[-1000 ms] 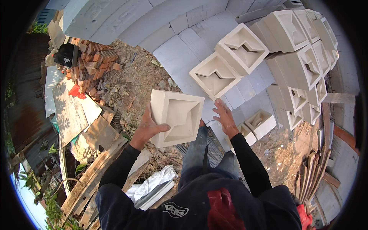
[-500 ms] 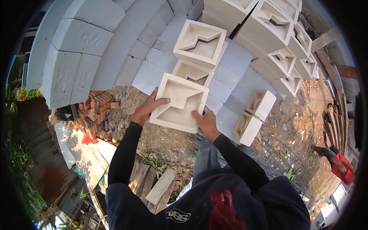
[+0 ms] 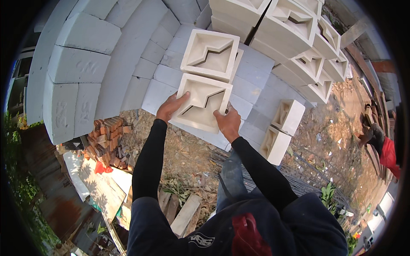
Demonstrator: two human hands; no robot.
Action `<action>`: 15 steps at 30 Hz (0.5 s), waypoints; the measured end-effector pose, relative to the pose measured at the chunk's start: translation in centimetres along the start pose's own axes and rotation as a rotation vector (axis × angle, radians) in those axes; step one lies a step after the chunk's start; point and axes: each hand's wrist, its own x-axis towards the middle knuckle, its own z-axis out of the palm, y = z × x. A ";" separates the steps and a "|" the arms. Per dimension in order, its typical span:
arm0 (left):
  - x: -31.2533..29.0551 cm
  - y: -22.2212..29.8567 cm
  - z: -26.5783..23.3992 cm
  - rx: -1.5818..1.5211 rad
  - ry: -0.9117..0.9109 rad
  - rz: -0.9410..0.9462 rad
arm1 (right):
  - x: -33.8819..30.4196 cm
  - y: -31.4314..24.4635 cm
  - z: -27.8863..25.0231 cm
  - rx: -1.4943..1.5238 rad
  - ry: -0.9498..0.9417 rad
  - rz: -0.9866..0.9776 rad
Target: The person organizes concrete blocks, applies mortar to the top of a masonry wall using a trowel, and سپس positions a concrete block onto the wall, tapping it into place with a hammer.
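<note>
In the head view, the left hand and right hand hold opposite sides of a cream, square, cast-masonry block with a zigzag slot at the near edge of the light-grey block platform. Whether its underside bears on the platform is hidden. A slack grip could tip it over that edge — and a hard push could chip its rim against the matching cream square block just beyond, or trap fingertips underneath.
</note>
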 end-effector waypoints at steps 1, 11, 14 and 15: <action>0.0 0.1 -0.1 0.003 0.005 -0.020 | -0.1 0.2 0.2 0.003 0.010 -0.003; 1.2 -0.1 -1.5 -0.037 0.018 -0.062 | 0.5 0.1 0.5 0.014 -0.042 -0.049; 1.8 0.0 -0.9 0.007 0.039 -0.052 | 1.2 1.6 -0.2 0.061 -0.118 -0.055; 2.1 0.3 -0.4 -0.002 0.067 -0.031 | 1.3 2.6 -0.6 0.101 -0.137 -0.070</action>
